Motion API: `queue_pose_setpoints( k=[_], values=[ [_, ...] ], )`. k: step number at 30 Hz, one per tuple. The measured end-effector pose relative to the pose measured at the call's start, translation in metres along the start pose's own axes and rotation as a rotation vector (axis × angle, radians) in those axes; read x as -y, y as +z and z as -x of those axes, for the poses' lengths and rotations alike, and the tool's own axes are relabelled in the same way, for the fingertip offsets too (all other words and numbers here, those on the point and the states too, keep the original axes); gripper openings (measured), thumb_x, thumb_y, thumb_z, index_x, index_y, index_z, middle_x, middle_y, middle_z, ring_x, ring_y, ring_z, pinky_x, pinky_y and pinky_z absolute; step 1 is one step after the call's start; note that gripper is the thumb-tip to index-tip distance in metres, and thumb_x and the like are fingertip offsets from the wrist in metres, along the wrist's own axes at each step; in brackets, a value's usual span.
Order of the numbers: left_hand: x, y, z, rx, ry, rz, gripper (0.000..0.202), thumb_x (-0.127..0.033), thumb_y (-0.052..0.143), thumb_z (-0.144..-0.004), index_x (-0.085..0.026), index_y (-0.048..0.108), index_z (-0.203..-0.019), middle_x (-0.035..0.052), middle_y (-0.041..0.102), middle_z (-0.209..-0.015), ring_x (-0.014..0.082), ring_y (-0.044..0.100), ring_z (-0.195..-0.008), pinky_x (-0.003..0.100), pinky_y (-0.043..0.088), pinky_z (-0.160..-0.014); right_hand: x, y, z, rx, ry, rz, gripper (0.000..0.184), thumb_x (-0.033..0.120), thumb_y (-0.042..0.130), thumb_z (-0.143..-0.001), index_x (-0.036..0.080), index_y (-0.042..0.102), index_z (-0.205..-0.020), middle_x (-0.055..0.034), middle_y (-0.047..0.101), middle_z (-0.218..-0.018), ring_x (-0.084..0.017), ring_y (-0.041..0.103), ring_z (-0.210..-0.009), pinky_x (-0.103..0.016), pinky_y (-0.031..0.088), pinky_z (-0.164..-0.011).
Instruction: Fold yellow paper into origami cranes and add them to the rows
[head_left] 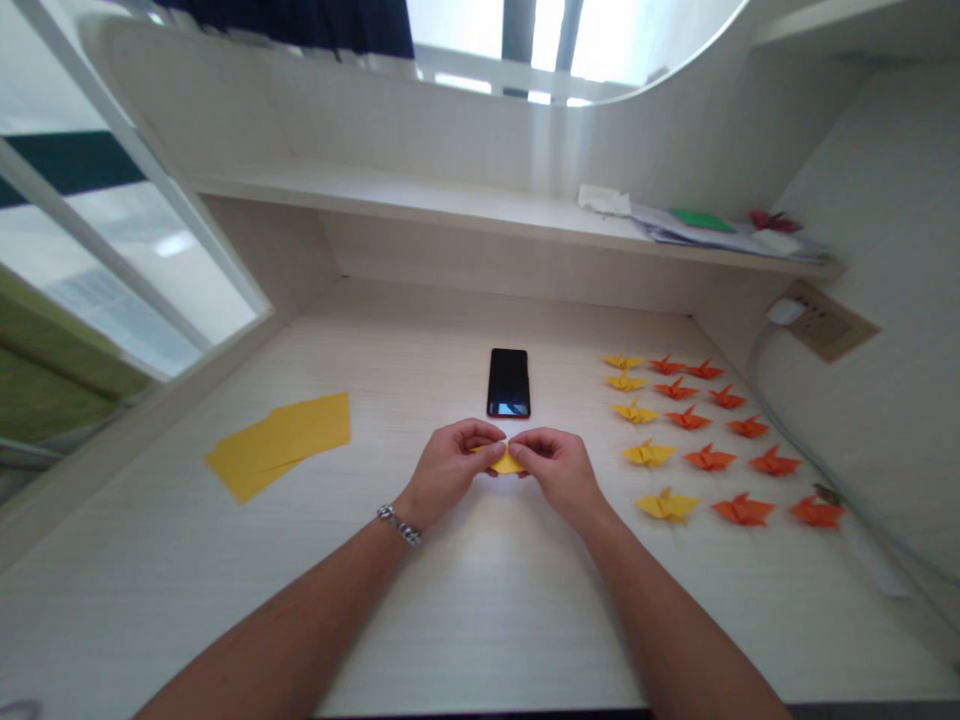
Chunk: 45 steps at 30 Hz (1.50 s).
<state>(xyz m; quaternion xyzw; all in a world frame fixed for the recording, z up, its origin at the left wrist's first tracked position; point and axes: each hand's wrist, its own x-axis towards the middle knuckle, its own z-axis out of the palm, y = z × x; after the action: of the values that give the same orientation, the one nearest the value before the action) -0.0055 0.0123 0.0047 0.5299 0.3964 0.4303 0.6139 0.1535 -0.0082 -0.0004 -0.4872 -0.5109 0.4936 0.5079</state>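
Between my two hands is a small piece of folded yellow paper [510,464], held just above the desk. My left hand [459,457], with a chain bracelet [399,524] at its wrist, pinches the paper's left side between thumb and fingers. On the right side, my right hand [553,462] grips it the same way, thumb on top. The fingers cover much of the paper, so its full shape is hidden. Right beyond the hands lies a black phone [508,382], flat on the desk.
Yellow paper sheets [309,430] overlap at the left. Rows of folded paper cranes stand at the right, yellow cranes [648,454] nearest and orange cranes [709,458] beyond. A cable [802,430] runs down from a wall socket [829,320]. Papers [697,228] lie on the shelf [450,205].
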Motion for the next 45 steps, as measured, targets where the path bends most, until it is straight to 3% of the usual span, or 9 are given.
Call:
queue_pose_setpoints(
  k=[8,15,22,27,31,38,45],
  values=[
    [0.002,-0.002,0.0,-0.007,0.005,0.047,0.022,-0.018,0.073,-0.066,-0.011,0.062,-0.084,0.0026,0.068,-0.07,0.0126,0.064,-0.066,0.023,0.053,-0.063,-0.003,0.0,-0.001,0.013,0.011,-0.136,0.019,0.024,0.07,-0.067,0.017,0.059,-0.08,0.0025,0.06,-0.062,-0.012,0.057,-0.055,-0.024,0.05,-0.05],
    [0.002,-0.003,0.001,0.059,-0.047,0.175,0.023,-0.022,0.064,-0.075,-0.012,0.063,-0.096,0.0064,0.069,-0.085,0.0188,0.066,-0.078,0.032,0.057,-0.067,-0.005,-0.006,-0.004,0.009,-0.026,-0.1,0.017,0.02,0.07,-0.067,0.017,0.057,-0.077,0.0028,0.059,-0.064,-0.011,0.056,-0.057,-0.023,0.048,-0.054],
    [0.002,-0.002,0.0,0.015,-0.017,0.004,0.024,-0.021,0.07,-0.07,-0.011,0.062,-0.09,0.0034,0.067,-0.071,0.0136,0.064,-0.066,0.023,0.055,-0.058,-0.005,-0.006,-0.003,0.029,0.016,-0.125,0.017,0.022,0.069,-0.068,0.018,0.056,-0.078,0.0031,0.059,-0.064,-0.011,0.057,-0.059,-0.023,0.048,-0.055],
    [0.003,-0.003,-0.001,0.005,0.026,-0.027,0.024,-0.02,0.069,-0.071,-0.012,0.059,-0.091,0.0033,0.067,-0.071,0.0141,0.064,-0.066,0.025,0.054,-0.06,-0.006,-0.006,-0.004,0.043,0.057,-0.13,0.021,0.03,0.067,-0.07,0.019,0.056,-0.083,0.0024,0.06,-0.066,-0.013,0.059,-0.06,-0.025,0.05,-0.052],
    [0.003,-0.002,0.001,0.015,0.054,-0.072,0.023,-0.021,0.068,-0.072,-0.012,0.058,-0.091,0.004,0.068,-0.071,0.0151,0.065,-0.066,0.027,0.054,-0.061,-0.007,-0.004,-0.003,0.053,0.027,-0.056,0.025,0.027,0.069,-0.069,0.018,0.056,-0.089,0.0015,0.061,-0.067,-0.013,0.058,-0.061,-0.025,0.048,-0.055],
    [0.002,-0.001,0.003,0.04,0.051,-0.088,0.024,-0.019,0.068,-0.071,-0.012,0.058,-0.092,0.0035,0.068,-0.069,0.0143,0.064,-0.063,0.027,0.054,-0.061,-0.008,-0.003,-0.004,0.025,0.01,-0.108,0.022,0.017,0.073,-0.06,0.018,0.056,-0.073,0.0033,0.058,-0.065,-0.01,0.054,-0.058,-0.022,0.043,-0.056],
    [-0.002,-0.002,0.001,0.059,0.0,-0.005,0.026,-0.019,0.069,-0.07,-0.011,0.06,-0.093,0.0031,0.069,-0.068,0.0154,0.066,-0.063,0.029,0.056,-0.063,0.005,-0.007,-0.001,0.076,0.089,-0.227,0.023,0.023,0.075,-0.061,0.017,0.058,-0.075,0.0036,0.06,-0.063,-0.01,0.056,-0.057,-0.023,0.047,-0.055]
  ],
)
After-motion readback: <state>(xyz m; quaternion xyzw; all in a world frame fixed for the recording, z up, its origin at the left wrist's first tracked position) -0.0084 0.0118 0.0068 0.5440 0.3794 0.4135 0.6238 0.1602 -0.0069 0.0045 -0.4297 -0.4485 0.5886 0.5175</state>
